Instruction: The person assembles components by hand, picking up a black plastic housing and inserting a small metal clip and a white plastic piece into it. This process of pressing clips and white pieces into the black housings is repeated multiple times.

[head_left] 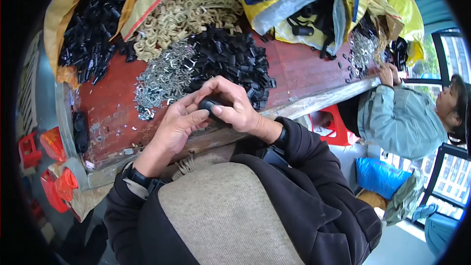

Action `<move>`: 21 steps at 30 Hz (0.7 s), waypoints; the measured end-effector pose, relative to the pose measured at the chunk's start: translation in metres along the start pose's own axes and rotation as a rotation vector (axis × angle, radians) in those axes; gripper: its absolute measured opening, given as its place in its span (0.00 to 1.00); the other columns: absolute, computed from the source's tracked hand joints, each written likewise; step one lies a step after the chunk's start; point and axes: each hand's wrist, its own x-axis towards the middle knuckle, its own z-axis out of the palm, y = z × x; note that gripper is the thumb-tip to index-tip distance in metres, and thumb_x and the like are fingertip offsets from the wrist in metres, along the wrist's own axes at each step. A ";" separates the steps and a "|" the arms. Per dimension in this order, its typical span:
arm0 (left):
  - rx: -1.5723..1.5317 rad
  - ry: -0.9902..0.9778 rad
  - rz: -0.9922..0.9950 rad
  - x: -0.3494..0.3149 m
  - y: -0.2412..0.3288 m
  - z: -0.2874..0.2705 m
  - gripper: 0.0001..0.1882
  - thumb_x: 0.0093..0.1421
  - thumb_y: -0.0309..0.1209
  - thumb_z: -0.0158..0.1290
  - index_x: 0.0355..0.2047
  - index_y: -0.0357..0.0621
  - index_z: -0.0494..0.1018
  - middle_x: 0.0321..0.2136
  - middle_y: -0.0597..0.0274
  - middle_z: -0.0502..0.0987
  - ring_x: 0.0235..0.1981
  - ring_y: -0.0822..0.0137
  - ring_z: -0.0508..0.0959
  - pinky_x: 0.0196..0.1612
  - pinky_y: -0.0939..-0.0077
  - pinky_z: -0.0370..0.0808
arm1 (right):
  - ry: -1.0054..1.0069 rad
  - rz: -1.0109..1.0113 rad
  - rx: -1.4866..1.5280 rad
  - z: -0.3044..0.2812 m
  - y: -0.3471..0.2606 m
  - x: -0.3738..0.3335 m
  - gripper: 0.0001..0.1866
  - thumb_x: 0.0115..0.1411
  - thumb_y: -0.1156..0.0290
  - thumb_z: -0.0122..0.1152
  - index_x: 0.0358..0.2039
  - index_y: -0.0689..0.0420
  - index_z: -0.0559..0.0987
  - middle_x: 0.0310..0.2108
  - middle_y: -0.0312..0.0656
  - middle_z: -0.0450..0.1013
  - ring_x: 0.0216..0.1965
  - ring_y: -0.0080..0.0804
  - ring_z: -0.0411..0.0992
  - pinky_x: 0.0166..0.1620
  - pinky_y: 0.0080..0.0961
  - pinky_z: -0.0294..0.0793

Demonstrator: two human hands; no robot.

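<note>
Just above the near table edge, my left hand (182, 119) and my right hand (236, 106) meet around a small black plastic part (209, 105). Thumbs and fingertips of both hands press on it, and they hide much of its shape. Right behind my hands lies a heap of small silver metal clips (162, 76). Beside it, to the right, spreads a heap of flat black plastic pieces (235, 61). Farther back, beige ring-shaped pieces (196, 7) spill from a bag.
The worn red table (110, 118) has a raised wooden edge (314, 99). Sacks of black parts stand at the far left (93, 24) and far right (299, 24). A person (397, 113) in a grey-green jacket works at the right, near a red stool (333, 126).
</note>
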 end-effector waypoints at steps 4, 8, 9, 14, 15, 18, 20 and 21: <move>0.075 -0.039 -0.031 -0.005 -0.007 0.003 0.30 0.46 0.28 0.55 0.49 0.39 0.56 0.32 0.67 0.70 0.29 0.78 0.71 0.32 0.88 0.67 | 0.010 0.070 0.044 0.005 -0.018 -0.017 0.21 0.46 0.60 0.52 0.35 0.64 0.64 0.33 0.43 0.66 0.36 0.28 0.65 0.40 0.23 0.64; 0.164 -0.084 -0.013 -0.002 -0.009 0.013 0.30 0.47 0.28 0.54 0.50 0.37 0.55 0.32 0.63 0.71 0.30 0.76 0.71 0.32 0.87 0.68 | 0.006 -0.048 -0.085 -0.004 -0.018 -0.026 0.19 0.46 0.62 0.52 0.33 0.64 0.66 0.31 0.42 0.66 0.35 0.28 0.65 0.39 0.22 0.64; 0.173 -0.067 -0.015 -0.002 -0.009 0.016 0.30 0.47 0.28 0.53 0.49 0.36 0.55 0.32 0.62 0.71 0.30 0.76 0.72 0.32 0.87 0.68 | -0.007 -0.103 -0.144 -0.009 -0.020 -0.028 0.18 0.46 0.62 0.52 0.32 0.64 0.67 0.30 0.42 0.67 0.35 0.27 0.65 0.39 0.22 0.64; 0.200 -0.041 0.046 -0.018 -0.007 0.004 0.29 0.49 0.28 0.52 0.49 0.34 0.55 0.32 0.58 0.72 0.30 0.74 0.72 0.31 0.88 0.69 | 0.021 0.017 -0.231 -0.039 -0.047 -0.081 0.18 0.46 0.59 0.50 0.28 0.63 0.70 0.30 0.41 0.67 0.33 0.28 0.66 0.37 0.21 0.64; 0.191 -0.004 0.057 -0.021 -0.007 0.000 0.29 0.49 0.28 0.52 0.49 0.34 0.55 0.32 0.58 0.72 0.30 0.74 0.72 0.31 0.88 0.69 | 0.051 0.074 -0.288 -0.046 -0.054 -0.096 0.21 0.45 0.54 0.48 0.27 0.63 0.71 0.28 0.42 0.68 0.33 0.28 0.66 0.37 0.22 0.64; 0.196 0.057 0.043 -0.029 -0.002 -0.018 0.28 0.49 0.29 0.52 0.49 0.35 0.55 0.32 0.58 0.72 0.30 0.73 0.73 0.31 0.87 0.69 | 0.208 0.261 -0.428 -0.066 -0.060 -0.152 0.25 0.46 0.50 0.45 0.25 0.63 0.72 0.26 0.42 0.69 0.32 0.31 0.67 0.38 0.24 0.64; 0.189 0.111 0.087 -0.031 0.008 -0.033 0.28 0.49 0.29 0.52 0.49 0.35 0.56 0.32 0.58 0.72 0.30 0.74 0.72 0.31 0.87 0.69 | 0.216 0.315 -0.440 -0.101 -0.027 -0.198 0.15 0.46 0.64 0.51 0.29 0.64 0.70 0.29 0.40 0.69 0.33 0.29 0.67 0.39 0.24 0.65; 0.184 0.119 0.102 -0.032 0.013 -0.040 0.28 0.49 0.29 0.52 0.48 0.35 0.56 0.32 0.58 0.72 0.30 0.74 0.72 0.31 0.86 0.69 | 0.318 0.431 -0.530 -0.112 -0.008 -0.221 0.17 0.45 0.64 0.52 0.31 0.64 0.70 0.29 0.41 0.69 0.34 0.29 0.68 0.39 0.24 0.65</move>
